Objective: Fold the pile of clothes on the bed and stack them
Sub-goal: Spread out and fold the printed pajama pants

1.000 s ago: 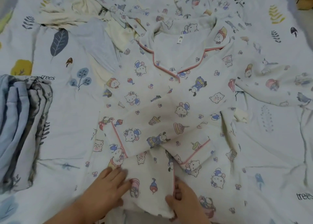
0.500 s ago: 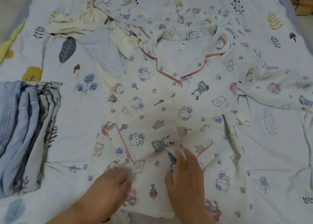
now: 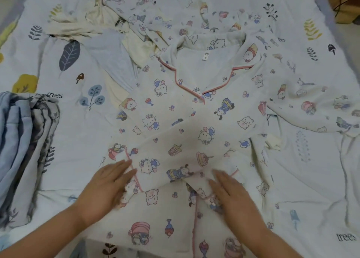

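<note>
A white pyjama top (image 3: 175, 125) with cartoon prints and pink piping lies face up across the bed's middle, collar away from me. One sleeve is folded across its front; the other sleeve (image 3: 315, 105) spreads out to the right. My left hand (image 3: 105, 189) lies flat with straight fingers on the folded sleeve's pink cuff. My right hand (image 3: 231, 193) presses flat on the front near the lower hem. A heap of unfolded clothes (image 3: 109, 43), cream, pale blue and printed, lies at the back left. A stack of folded clothes (image 3: 23, 148) sits at the left edge.
A white bedsheet (image 3: 311, 189) with leaf and tree prints covers the whole bed. At the top right corner a brown piece of furniture (image 3: 348, 2) with a dark cable shows beyond the bed's edge.
Both hands have slid away from me, from the shirt's bottom hem up onto its front. The left one spread out to the sleeve cuff; the fingers went from pinching the hem to lying flat.
</note>
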`<state>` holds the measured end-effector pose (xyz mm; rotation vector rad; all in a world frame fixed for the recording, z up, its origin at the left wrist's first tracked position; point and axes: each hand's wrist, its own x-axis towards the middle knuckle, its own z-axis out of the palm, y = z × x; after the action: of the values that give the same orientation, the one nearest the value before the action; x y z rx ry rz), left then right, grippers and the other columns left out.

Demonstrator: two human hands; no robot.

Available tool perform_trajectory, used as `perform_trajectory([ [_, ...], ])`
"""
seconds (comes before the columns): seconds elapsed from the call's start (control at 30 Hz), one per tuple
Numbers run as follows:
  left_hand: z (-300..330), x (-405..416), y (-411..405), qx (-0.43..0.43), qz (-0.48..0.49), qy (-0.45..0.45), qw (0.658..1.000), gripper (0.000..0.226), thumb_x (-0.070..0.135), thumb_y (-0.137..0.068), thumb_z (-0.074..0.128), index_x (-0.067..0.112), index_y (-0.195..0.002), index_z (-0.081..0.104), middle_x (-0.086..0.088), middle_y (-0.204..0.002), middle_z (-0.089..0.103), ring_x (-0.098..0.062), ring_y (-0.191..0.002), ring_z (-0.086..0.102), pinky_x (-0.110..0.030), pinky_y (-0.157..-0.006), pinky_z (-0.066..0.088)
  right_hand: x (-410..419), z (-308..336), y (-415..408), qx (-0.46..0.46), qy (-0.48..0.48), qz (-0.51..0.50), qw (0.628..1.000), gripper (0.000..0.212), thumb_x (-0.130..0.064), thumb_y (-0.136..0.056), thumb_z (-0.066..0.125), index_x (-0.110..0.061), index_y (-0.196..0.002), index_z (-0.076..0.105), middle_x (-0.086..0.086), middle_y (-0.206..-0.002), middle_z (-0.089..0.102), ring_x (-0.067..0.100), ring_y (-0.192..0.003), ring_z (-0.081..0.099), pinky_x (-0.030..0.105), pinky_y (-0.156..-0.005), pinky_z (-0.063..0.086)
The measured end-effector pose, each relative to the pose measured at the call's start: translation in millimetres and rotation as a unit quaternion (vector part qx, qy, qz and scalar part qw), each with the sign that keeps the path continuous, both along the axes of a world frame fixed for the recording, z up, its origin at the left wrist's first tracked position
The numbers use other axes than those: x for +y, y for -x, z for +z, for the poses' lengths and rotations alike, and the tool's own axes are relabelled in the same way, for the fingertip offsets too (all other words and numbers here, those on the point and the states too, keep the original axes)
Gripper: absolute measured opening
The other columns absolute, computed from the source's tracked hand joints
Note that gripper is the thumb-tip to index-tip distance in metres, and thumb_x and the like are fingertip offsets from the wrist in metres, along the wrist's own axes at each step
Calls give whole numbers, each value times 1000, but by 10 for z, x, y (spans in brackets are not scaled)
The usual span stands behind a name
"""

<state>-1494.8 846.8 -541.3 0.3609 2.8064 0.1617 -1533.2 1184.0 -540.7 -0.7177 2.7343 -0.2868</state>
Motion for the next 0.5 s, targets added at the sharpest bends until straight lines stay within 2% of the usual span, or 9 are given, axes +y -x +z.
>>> perform_trajectory([
  [0.03,6,-129,-9,16,-15,29,999,52,2,-68,66,12,-119,63,-16,-127,57,-35,-112,60,-42,-99,43,200,47,-7,34,-13,3,999,75,6,-48,85,-6,-119,64,18,-130,56,35,-116,56,50,-93,47],
  [0.07,-8,-264,-21,18,-45,54,997,78,-11,-49,73,13,-122,61,-15,-130,55,-34,-118,55,-39,-106,33,401,72,-18,68,-29,17,997,73,12,-52,78,-6,-121,62,19,-130,54,37,-117,55,50,-97,44],
  [0.1,-11,-385,-42,13,-72,86,994,97,-18,-36,74,15,-126,57,-13,-135,51,-33,-127,46,-38,-110,21,582,96,-28,94,-45,41,994,67,12,-62,68,-6,-126,57,20,-133,51,38,-120,52,47,-104,39],
  [0.17,-46,-545,-60,18,-138,125,982,115,-24,-31,65,17,-137,44,-11,-146,39,-29,-140,23,-39,-112,10,913,95,-46,113,-93,95,985,63,4,-74,46,-9,-135,43,18,-143,41,33,-132,41,40,-111,21],
  [0.2,-81,-601,-55,28,-167,131,977,119,-25,-33,60,18,-141,37,-10,-151,30,-28,-142,15,-41,-113,9,1048,59,-54,108,-118,119,980,69,4,-72,47,-10,-138,38,14,-148,35,30,-138,30,39,-111,16],
  [0.27,-141,-671,4,52,-206,140,967,124,-24,-35,58,21,-146,26,-10,-156,15,-28,-144,9,-43,-114,9,1215,-12,-51,104,-143,164,970,78,9,-69,45,-12,-143,30,10,-151,24,27,-142,15,43,-110,14],
  [0.33,-195,-706,60,49,-223,147,962,129,-22,-33,62,24,-147,23,-11,-157,9,-32,-143,9,-42,-114,9,1304,-85,-39,108,-165,211,957,76,9,-70,28,-16,-142,32,11,-151,23,31,-141,14,47,-109,15],
  [0.4,-249,-707,109,46,-245,153,956,130,-17,-33,67,29,-146,25,-14,-155,17,-38,-141,12,-43,-113,13,1316,-103,-10,107,-167,246,949,76,6,-71,23,-23,-139,38,11,-151,24,35,-138,18,50,-109,14],
  [0.5,-203,-663,179,-8,-270,152,951,128,-7,-29,65,35,-144,30,-21,-143,39,-47,-133,30,-50,-107,34,1269,-127,24,113,-147,272,944,74,3,-80,10,-30,-132,50,9,-146,34,35,-140,14,49,-109,11],
])
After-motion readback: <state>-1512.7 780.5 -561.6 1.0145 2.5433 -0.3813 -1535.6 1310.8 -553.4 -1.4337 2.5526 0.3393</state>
